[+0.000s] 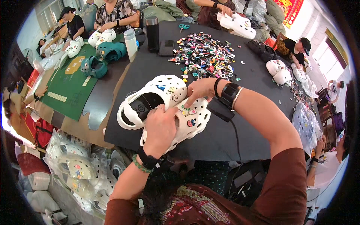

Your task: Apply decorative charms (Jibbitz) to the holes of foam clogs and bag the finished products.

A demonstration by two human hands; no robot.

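Head view: left hand [160, 127] gripped right clog [183, 129], right hand [202, 89] touched its charms [191, 123], pinch unclear; left clog [154, 84] alongside, both over table [255, 138], both already charmed, any remainder untold.

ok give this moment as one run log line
left hand: curled over white perforated clog; right hand: at its colourful charms; second white perforated clog: alongside; mixed charm heap: on black table

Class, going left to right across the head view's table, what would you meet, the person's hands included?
Nearer teal clog, white bottle, left hand, right hand, white clogs at the table's right.
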